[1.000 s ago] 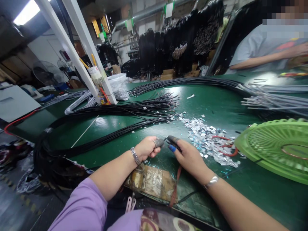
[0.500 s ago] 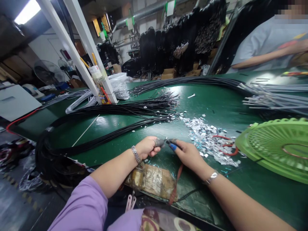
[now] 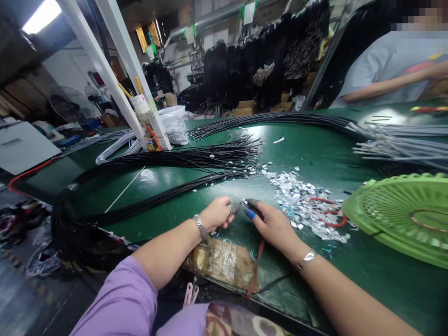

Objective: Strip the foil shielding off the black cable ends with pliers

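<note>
My left hand [image 3: 219, 212] is closed in a pinch just above the table, grey covers on its fingertips; a tiny pale tip shows there, but what it holds is mostly hidden. Close on its right, my right hand [image 3: 271, 221] is closed on a slim black piece [image 3: 252, 208], too small to tell its kind. Blue covers that thumb's tip. The two hands' fingertips nearly meet. Beyond them lie bundles of black cables [image 3: 168, 193] with bared ends. A heap of white and blue scraps [image 3: 304, 200] spreads to the right of my hands.
A green plastic basket or cover [image 3: 395, 219] lies at the right, beside red handles [image 3: 334, 219]. A taped cardboard piece [image 3: 227, 261] sits at the front edge. White posts [image 3: 131, 60] rise at left. Grey cables [image 3: 392, 144] lie at far right, near another person [image 3: 392, 70].
My fingertips have drawn slightly apart, the left hand tilting a little. More of the slim black piece shows in my right hand. The other person's arm has shifted slightly.
</note>
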A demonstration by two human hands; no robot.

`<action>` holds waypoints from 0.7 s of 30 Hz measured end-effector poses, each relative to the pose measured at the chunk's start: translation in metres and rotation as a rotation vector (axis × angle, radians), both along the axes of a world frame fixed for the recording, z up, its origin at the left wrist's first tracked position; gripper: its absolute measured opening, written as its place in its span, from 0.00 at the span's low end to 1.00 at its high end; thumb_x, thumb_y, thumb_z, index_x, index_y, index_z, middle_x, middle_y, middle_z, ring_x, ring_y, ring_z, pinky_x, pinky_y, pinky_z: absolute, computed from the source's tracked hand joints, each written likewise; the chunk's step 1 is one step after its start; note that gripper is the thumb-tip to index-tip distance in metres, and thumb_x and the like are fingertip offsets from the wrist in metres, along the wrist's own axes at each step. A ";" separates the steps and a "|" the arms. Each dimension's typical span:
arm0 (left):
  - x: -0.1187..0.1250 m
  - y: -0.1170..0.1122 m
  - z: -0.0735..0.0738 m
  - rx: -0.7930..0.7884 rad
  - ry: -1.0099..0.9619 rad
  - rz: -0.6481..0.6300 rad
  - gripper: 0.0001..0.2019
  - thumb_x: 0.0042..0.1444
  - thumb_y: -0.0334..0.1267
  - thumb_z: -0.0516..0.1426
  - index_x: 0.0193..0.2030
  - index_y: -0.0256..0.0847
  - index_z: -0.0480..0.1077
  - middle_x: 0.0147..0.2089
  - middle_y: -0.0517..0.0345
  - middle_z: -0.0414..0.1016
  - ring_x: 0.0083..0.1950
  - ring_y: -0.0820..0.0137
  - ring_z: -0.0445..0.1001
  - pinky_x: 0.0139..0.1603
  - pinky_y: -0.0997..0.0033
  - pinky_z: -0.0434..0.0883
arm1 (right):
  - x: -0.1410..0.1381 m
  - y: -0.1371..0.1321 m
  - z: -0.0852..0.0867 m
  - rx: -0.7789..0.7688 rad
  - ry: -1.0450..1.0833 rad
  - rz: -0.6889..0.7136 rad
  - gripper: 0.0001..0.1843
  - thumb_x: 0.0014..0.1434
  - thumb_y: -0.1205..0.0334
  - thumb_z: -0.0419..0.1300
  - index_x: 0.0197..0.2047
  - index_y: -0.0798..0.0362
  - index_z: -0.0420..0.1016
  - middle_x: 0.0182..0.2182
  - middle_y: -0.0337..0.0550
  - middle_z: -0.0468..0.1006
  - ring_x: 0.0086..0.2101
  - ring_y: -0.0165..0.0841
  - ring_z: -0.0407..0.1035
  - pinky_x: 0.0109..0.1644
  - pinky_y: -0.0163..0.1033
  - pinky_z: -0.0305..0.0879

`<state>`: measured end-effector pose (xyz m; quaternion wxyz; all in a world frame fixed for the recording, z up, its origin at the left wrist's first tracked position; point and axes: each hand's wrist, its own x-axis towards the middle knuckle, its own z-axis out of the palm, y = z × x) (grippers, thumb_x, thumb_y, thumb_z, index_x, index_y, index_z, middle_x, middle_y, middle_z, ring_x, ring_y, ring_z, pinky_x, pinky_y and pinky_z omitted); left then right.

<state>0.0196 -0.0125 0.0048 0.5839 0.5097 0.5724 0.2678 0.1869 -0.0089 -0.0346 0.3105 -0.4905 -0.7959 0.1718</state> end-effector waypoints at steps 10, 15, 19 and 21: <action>0.001 -0.001 0.001 0.024 0.031 0.005 0.11 0.59 0.35 0.52 0.26 0.39 0.58 0.13 0.72 0.58 0.09 0.83 0.52 0.11 0.82 0.47 | 0.000 0.002 0.001 -0.033 0.027 0.010 0.12 0.57 0.61 0.49 0.31 0.50 0.73 0.25 0.44 0.78 0.27 0.37 0.71 0.30 0.38 0.63; -0.001 0.001 -0.002 0.086 0.043 0.036 0.09 0.57 0.35 0.54 0.27 0.39 0.59 0.13 0.72 0.60 0.09 0.82 0.54 0.11 0.82 0.49 | 0.002 0.002 0.000 -0.092 0.162 -0.018 0.13 0.56 0.57 0.49 0.31 0.51 0.72 0.24 0.43 0.77 0.26 0.38 0.70 0.30 0.39 0.63; -0.003 0.003 -0.006 0.125 0.040 0.060 0.10 0.56 0.37 0.57 0.28 0.39 0.59 0.15 0.71 0.62 0.10 0.82 0.56 0.12 0.82 0.51 | 0.003 0.000 -0.001 -0.046 0.155 -0.033 0.10 0.54 0.55 0.53 0.33 0.50 0.72 0.27 0.45 0.77 0.28 0.39 0.70 0.31 0.40 0.63; -0.003 0.003 -0.007 0.131 0.034 0.057 0.11 0.55 0.38 0.57 0.28 0.39 0.60 0.15 0.71 0.62 0.10 0.82 0.56 0.12 0.82 0.51 | 0.002 -0.001 0.001 -0.076 0.182 -0.032 0.09 0.53 0.55 0.54 0.31 0.50 0.72 0.25 0.44 0.76 0.27 0.38 0.69 0.30 0.40 0.62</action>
